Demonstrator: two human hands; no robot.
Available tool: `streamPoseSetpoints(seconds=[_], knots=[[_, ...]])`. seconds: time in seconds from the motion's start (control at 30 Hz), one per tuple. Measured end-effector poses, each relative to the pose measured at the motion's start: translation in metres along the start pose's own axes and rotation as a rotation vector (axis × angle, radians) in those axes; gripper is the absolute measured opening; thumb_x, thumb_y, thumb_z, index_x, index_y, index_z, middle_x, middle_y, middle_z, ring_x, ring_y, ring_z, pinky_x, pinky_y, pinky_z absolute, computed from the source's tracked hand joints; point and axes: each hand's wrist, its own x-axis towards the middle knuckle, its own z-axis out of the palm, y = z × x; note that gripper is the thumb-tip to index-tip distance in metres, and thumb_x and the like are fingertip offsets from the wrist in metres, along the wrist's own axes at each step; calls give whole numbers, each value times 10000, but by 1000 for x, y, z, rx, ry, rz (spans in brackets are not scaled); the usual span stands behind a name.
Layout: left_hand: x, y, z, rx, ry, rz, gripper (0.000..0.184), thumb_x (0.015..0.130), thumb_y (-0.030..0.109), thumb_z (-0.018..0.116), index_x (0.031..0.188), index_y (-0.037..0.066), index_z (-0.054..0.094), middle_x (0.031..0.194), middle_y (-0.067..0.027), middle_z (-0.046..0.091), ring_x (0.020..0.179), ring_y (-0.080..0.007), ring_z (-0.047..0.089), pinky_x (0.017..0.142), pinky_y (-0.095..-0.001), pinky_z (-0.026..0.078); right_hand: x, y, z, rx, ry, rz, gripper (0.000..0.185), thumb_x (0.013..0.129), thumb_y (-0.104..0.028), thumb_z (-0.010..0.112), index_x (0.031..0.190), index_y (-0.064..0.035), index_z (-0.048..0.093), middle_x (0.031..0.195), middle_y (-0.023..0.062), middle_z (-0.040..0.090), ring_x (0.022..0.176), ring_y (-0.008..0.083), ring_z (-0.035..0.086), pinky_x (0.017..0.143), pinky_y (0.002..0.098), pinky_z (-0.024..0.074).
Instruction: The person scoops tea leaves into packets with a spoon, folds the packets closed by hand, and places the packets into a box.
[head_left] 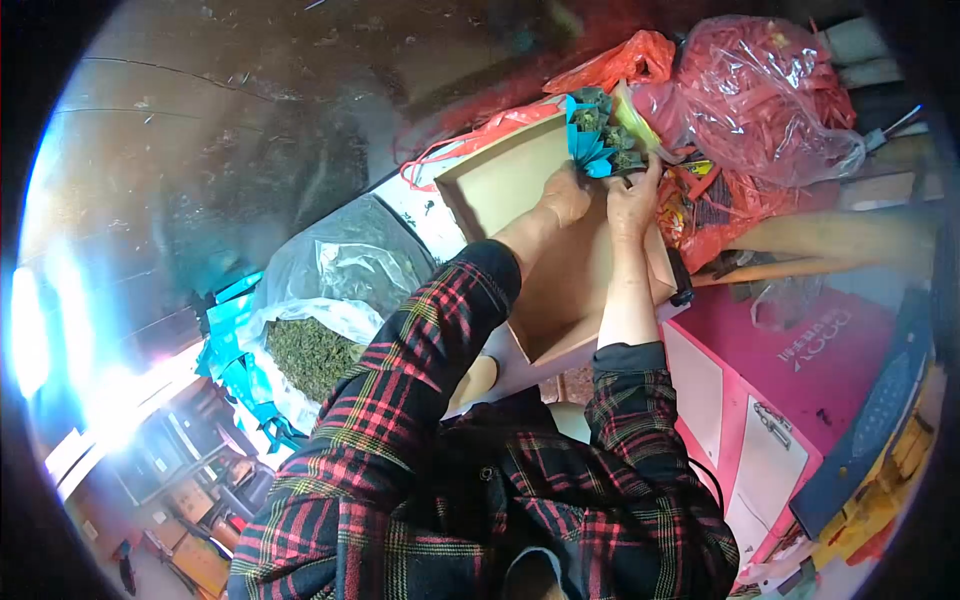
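A shallow cardboard box [490,185] lies tilted in front of me. In its far right corner several open blue packets [590,150] stand close together, with dark green dried leaves showing at their tops. My left hand [567,195] reaches into the box with its fingers closed at the near edge of a blue packet; the fingertips are partly hidden. Close beside it, my right hand [634,200] has its fingers bent around the right side of the same packet.
A clear plastic bag [360,250] of dried green leaves [310,355] stands left of the box, with loose blue packets [235,350] beside it. Red plastic bags [760,100] lie beyond the box to the right. A pink box [780,360] stands at the right.
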Motion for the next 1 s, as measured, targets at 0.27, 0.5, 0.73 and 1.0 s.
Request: streamPoseSetpoints(seconds=[0.27, 0.5, 0.73, 1.0], knots=[[-8, 5, -13, 66, 12, -19, 273, 769, 128, 556, 1008, -1, 541, 981, -252, 595, 973, -419, 561, 845, -454, 460, 1, 19, 10, 52, 43, -133, 675, 690, 8, 619, 1302, -90, 350, 879, 182, 642, 843, 346, 631, 760, 420, 475], [-13, 2, -21, 123, -25, -7, 328, 764, 131, 552, 1074, 27, 548, 1051, -236, 585, 989, -426, 548, 869, -444, 454, -1, 28, 13, 91, 55, -100, 648, 699, 4, 606, 1292, -75, 358, 917, 186, 644, 855, 336, 634, 762, 411, 479], [-5, -16, -6, -9, -108, 72, 487, 735, 78, 548, 1218, 35, 497, 1192, -243, 537, 1109, -398, 510, 938, -409, 425, -2, 29, 18, 242, 77, -115, 612, 707, -17, 634, 1263, -38, 379, 885, 182, 651, 830, 311, 637, 751, 387, 483], [-7, -7, 1, -6, -144, 7, 451, 810, 91, 536, 1253, 50, 468, 1132, -190, 602, 1058, -300, 573, 906, -378, 438, 6, 7, 6, 66, -9, -26, 569, 724, -49, 644, 1238, -20, 402, 851, 145, 657, 788, 299, 637, 732, 395, 480]])
